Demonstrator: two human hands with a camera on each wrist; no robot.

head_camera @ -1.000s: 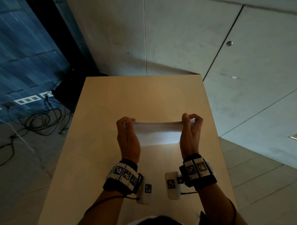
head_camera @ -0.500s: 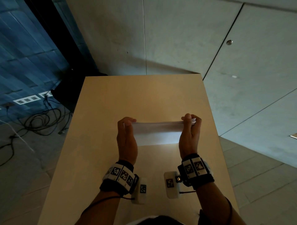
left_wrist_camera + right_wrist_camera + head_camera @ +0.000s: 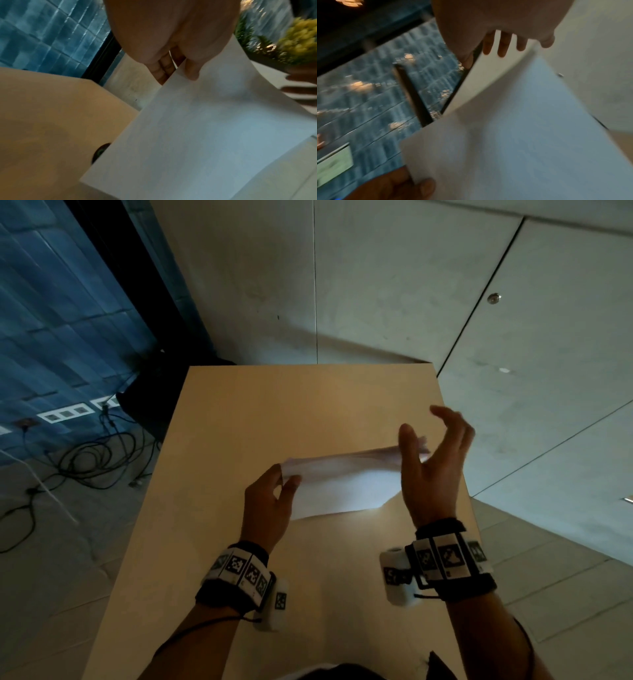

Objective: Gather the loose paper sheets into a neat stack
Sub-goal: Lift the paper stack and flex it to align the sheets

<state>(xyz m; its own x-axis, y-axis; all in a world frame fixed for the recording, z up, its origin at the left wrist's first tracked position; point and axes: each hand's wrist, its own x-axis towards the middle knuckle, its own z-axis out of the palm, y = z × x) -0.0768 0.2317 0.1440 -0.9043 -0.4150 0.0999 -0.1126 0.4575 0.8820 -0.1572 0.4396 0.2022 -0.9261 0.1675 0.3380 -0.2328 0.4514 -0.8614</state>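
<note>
1. Blue tiled wall (image 3: 51, 313) fills the far left, with black cables (image 3: 85, 460) tangled on the floor below it.
2. Left hand (image 3: 265, 505) pinches the left end of the paper sheets (image 3: 342, 487), thumb on the near face and fingers curled behind; the left wrist view shows the thumb (image 3: 192, 70) pressed on the sheet.
3. White and slightly bowed, the paper sheets are held on edge above the wooden table (image 3: 308, 412), their lower edge close to the tabletop and the right end raised higher than the left.
4. Right hand (image 3: 431, 467) stands at the right end of the sheets with its fingers spread and mostly straight; the thumb lies against the paper, and whether the fingers touch it cannot be told.
5. Grey concrete wall panels (image 3: 513, 320) rise behind and to the right of the table.
</note>
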